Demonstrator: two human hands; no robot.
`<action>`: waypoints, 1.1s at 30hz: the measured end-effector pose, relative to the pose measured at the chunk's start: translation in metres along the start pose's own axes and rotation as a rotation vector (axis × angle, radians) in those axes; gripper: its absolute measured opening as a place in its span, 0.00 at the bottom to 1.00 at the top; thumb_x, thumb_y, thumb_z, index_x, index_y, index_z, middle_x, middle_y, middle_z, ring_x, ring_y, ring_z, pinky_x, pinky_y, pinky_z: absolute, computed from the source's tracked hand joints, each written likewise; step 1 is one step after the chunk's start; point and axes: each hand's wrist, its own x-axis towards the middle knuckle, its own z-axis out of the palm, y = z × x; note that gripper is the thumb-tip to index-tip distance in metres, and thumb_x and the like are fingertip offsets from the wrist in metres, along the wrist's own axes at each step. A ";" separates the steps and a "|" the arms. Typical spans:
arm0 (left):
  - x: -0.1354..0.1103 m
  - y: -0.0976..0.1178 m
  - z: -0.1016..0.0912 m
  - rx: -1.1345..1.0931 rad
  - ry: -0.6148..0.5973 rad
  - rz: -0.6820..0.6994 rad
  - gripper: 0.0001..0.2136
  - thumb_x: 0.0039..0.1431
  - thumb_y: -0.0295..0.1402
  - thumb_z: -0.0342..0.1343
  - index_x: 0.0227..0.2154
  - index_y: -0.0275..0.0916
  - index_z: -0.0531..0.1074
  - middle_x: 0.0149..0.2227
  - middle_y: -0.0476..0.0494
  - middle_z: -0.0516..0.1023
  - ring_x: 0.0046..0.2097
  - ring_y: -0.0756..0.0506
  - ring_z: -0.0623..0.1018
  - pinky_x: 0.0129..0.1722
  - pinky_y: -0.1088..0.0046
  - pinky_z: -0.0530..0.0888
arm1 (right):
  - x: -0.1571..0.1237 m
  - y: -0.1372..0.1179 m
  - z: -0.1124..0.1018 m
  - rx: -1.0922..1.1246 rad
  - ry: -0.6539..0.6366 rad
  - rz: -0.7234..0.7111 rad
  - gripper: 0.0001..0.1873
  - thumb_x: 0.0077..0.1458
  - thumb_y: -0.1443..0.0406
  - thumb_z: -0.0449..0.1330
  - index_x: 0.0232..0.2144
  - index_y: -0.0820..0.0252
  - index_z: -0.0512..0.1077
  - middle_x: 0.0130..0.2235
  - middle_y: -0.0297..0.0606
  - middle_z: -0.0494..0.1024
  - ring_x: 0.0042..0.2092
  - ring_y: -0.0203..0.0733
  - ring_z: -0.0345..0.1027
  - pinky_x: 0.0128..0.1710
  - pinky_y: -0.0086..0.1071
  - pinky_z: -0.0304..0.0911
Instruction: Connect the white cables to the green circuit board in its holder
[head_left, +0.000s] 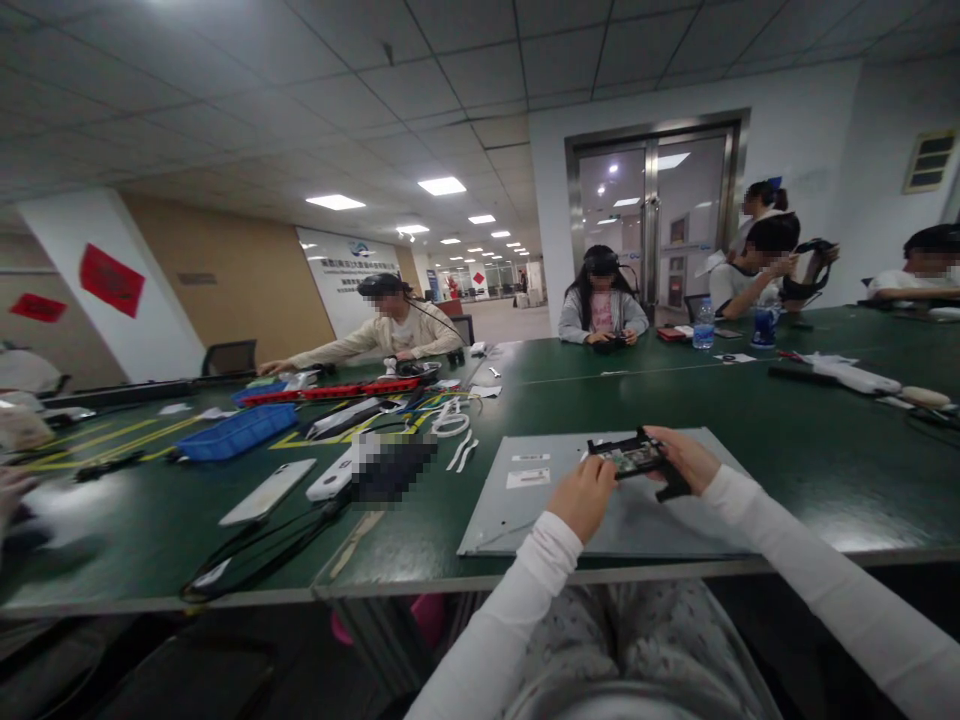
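Between my two hands is a black plastic frame with a green circuit board (631, 457) inside it, held just above a grey flat panel (495, 515). My left hand (581, 497) grips the frame's left end, fingers closed on its edge. Around the right end wraps my right hand (686, 458), and a black arm of the frame sticks out below it. What exactly the device is I cannot make out. Two small white labels lie on the panel, left of my left hand.
A white phone (268, 491), a white power bank (341, 475), cables and a blue tray (236, 432) lie to the left. White plastic pieces (463, 450) sit beside the panel. A water bottle (703, 325) stands at the back right. Several people sit around the green table (825, 470).
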 end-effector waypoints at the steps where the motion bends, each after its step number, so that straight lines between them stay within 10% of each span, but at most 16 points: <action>1: -0.003 0.002 0.003 0.008 -0.082 0.048 0.08 0.57 0.31 0.45 0.40 0.38 0.63 0.40 0.41 0.68 0.43 0.45 0.70 0.39 0.70 0.69 | 0.005 0.010 -0.004 -0.033 0.040 0.013 0.20 0.42 0.61 0.58 0.40 0.53 0.60 0.26 0.33 0.73 0.26 0.40 0.68 0.26 0.34 0.64; 6: -0.002 -0.007 -0.006 -0.013 -0.242 0.076 0.09 0.56 0.32 0.44 0.37 0.38 0.66 0.39 0.42 0.70 0.41 0.45 0.71 0.38 0.70 0.69 | 0.020 0.040 -0.022 -0.429 0.192 -0.039 0.26 0.36 0.70 0.55 0.43 0.59 0.59 0.25 0.30 0.72 0.26 0.37 0.66 0.27 0.31 0.62; 14: 0.046 -0.067 0.003 -0.109 -0.330 -0.397 0.09 0.50 0.26 0.48 0.28 0.34 0.74 0.34 0.35 0.74 0.39 0.41 0.73 0.38 0.67 0.67 | 0.023 0.050 -0.030 -1.306 0.312 -0.337 0.20 0.46 0.58 0.52 0.42 0.60 0.66 0.42 0.44 0.69 0.45 0.45 0.61 0.46 0.38 0.54; 23: 0.068 -0.096 0.073 -0.309 -0.283 -0.621 0.10 0.45 0.27 0.53 0.32 0.36 0.75 0.36 0.40 0.76 0.39 0.46 0.73 0.38 0.77 0.66 | 0.053 0.052 -0.040 -1.370 0.107 -0.468 0.19 0.51 0.55 0.49 0.42 0.53 0.69 0.44 0.41 0.66 0.47 0.43 0.58 0.49 0.38 0.52; 33: 0.081 -0.109 0.087 -0.315 -0.340 -0.725 0.10 0.44 0.30 0.54 0.31 0.38 0.75 0.34 0.45 0.77 0.35 0.48 0.75 0.31 0.82 0.67 | 0.066 0.051 -0.044 -1.394 0.153 -0.528 0.17 0.51 0.54 0.49 0.28 0.58 0.72 0.39 0.41 0.69 0.43 0.41 0.61 0.46 0.36 0.54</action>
